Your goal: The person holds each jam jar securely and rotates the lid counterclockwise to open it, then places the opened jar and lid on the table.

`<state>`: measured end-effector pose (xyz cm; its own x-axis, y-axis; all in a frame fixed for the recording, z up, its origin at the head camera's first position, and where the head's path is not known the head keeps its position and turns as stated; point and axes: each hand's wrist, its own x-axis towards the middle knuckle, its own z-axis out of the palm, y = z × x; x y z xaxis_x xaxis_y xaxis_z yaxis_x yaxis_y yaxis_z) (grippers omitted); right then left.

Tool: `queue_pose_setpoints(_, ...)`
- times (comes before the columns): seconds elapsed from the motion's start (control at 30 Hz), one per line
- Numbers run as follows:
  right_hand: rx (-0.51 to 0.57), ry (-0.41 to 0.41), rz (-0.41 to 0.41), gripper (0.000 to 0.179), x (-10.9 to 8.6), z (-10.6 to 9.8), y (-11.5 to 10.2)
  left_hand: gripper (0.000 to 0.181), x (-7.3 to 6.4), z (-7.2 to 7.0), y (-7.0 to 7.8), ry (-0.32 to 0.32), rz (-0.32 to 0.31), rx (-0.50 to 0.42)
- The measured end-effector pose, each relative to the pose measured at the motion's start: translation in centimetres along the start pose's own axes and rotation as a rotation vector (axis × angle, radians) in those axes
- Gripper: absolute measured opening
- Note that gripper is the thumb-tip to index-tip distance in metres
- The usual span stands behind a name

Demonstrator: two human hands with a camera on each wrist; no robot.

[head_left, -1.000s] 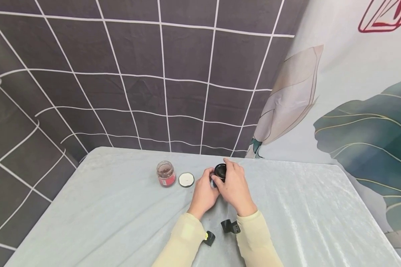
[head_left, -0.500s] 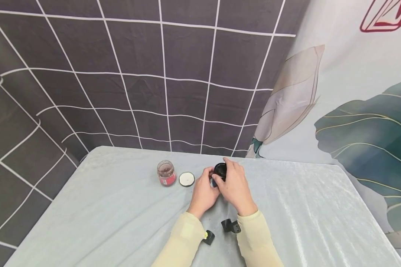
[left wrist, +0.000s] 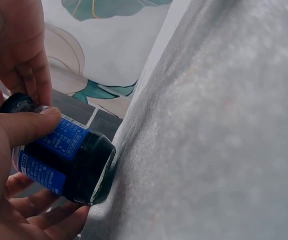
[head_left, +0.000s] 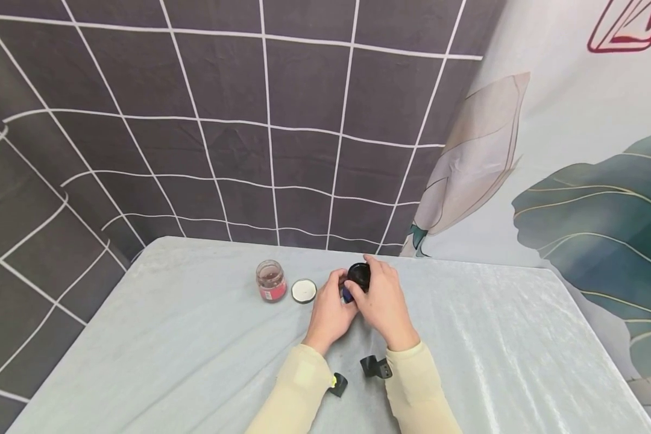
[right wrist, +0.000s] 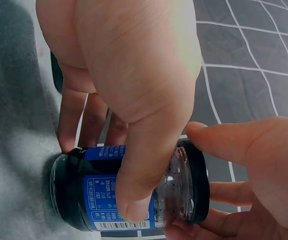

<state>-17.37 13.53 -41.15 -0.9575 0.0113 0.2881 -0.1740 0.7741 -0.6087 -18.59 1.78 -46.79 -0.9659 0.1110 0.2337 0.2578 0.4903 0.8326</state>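
In front of me a small glass jar (right wrist: 103, 185) with a blue label and dark contents stands on the cloth. My left hand (head_left: 330, 316) grips its body, the thumb lying across the label. On the jar's mouth is a black lid (head_left: 360, 275), which the fingers and thumb of my right hand (head_left: 381, 301) grip around the edge. The right wrist view shows the lid (right wrist: 198, 182) at the rim; whether it is screwed tight, I cannot tell. The left wrist view shows the jar (left wrist: 66, 155) with its base on the cloth, partly hidden by my left hand.
Left of my hands stands an uncovered glass jar (head_left: 271, 282) with a red label and reddish contents. Beside it a lid (head_left: 304, 291) lies with its white inside up. A pale cloth (head_left: 195, 349) covers the table; a dark grid-patterned curtain (head_left: 222, 150) hangs behind.
My right hand has shifted very slightly at the lid, and a little more of the blue label shows beneath it. The left hand keeps its grip; the red-labelled jar and loose lid stay put.
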Motion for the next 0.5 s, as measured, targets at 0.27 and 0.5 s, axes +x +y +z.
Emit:
queue_pose_setpoints(0.27, 0.012, 0.034, -0.025, 0.064, 0.02, 0.05, 0.14, 0.048, 0.06, -0.01, -0.09, 0.009, 0.013, -0.033)
queue_pose_setpoints(0.5, 0.01, 0.056, -0.039, 0.066, 0.04, -0.07, 0.06, 0.047, 0.18, -0.01, -0.27, 0.023, 0.029, -0.058)
